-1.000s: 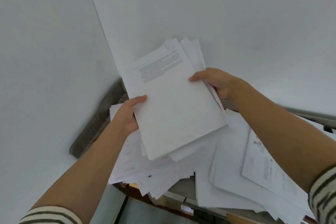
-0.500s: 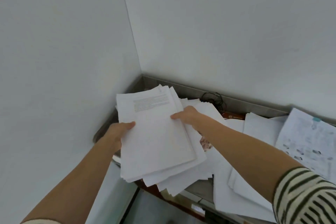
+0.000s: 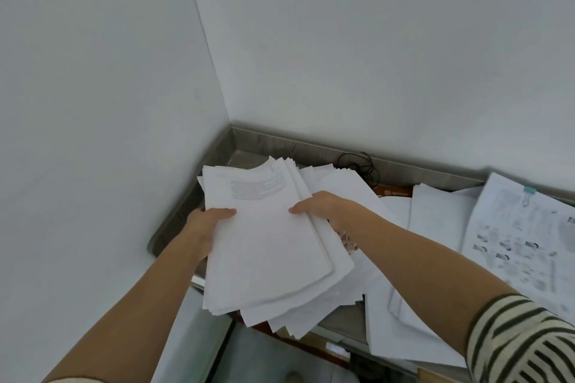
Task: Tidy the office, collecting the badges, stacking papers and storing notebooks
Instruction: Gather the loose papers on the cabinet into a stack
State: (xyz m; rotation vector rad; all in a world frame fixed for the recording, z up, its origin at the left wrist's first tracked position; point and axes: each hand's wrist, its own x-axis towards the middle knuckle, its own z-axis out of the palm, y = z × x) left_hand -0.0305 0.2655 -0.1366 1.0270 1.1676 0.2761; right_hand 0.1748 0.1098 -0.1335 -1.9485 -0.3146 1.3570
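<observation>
I hold a thick stack of white papers [image 3: 264, 246] by its two sides. My left hand [image 3: 207, 224] grips the left edge, thumb on top. My right hand [image 3: 323, 208] grips the right edge, thumb on the top sheet. The top sheet carries a block of printed text near its far end. The stack sits low over the left corner of a grey metal desk [image 3: 311, 146], with more loose sheets [image 3: 311, 311] fanned out beneath it and hanging over the front edge.
White walls meet in a corner right behind the desk. A black coiled cable [image 3: 361, 165] lies at the back rim. Loose sheets [image 3: 435, 221] and a clipped printed bundle [image 3: 522, 242] cover the right side. An orange-brown item [image 3: 395, 191] peeks out between papers.
The stack has gone down and away from me toward the desk corner, both hands still on its edges. The view has tilted, showing more of the desk's back rim and right side.
</observation>
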